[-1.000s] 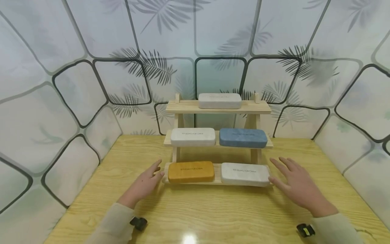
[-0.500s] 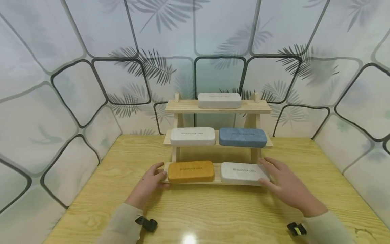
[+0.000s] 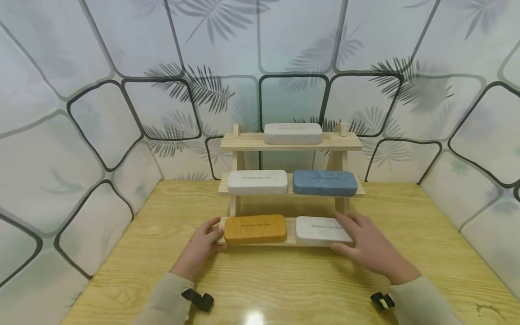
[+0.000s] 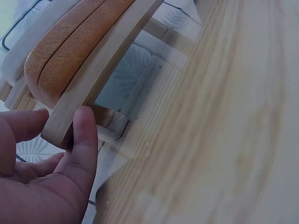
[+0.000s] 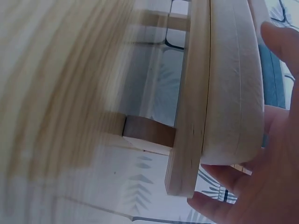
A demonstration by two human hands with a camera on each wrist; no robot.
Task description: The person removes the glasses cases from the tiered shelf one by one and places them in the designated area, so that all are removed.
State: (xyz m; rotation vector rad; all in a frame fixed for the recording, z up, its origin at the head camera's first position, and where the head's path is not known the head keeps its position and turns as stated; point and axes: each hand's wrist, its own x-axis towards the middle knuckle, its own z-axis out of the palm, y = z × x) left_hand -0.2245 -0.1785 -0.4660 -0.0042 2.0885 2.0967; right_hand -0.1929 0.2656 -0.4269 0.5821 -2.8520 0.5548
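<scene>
A three-tier wooden display rack [image 3: 284,148] stands on the table, bearing oblong cases that look like glasses cases. On its bottom shelf lie an orange case [image 3: 255,229] and, to the right, a white case [image 3: 318,230]. My left hand [image 3: 200,247] pinches the left end of the bottom shelf, beside the orange case; in the left wrist view, its fingers [image 4: 85,128] lie on both sides of the board end. My right hand [image 3: 371,247] spans the right end of the white case, thumb in front and fingers behind, partly hiding it.
The middle shelf carries another white case [image 3: 257,182] and a blue case [image 3: 325,183]. A pale grey-white case [image 3: 293,134] rests on the top shelf. Patterned curtain walls [image 3: 227,54] enclose the wooden table [image 3: 260,280] at the back and sides.
My right hand has moved left, from beside the white case to around its right end. My left hand has come in to the shelf's left end and taken hold. The cases have stayed put.
</scene>
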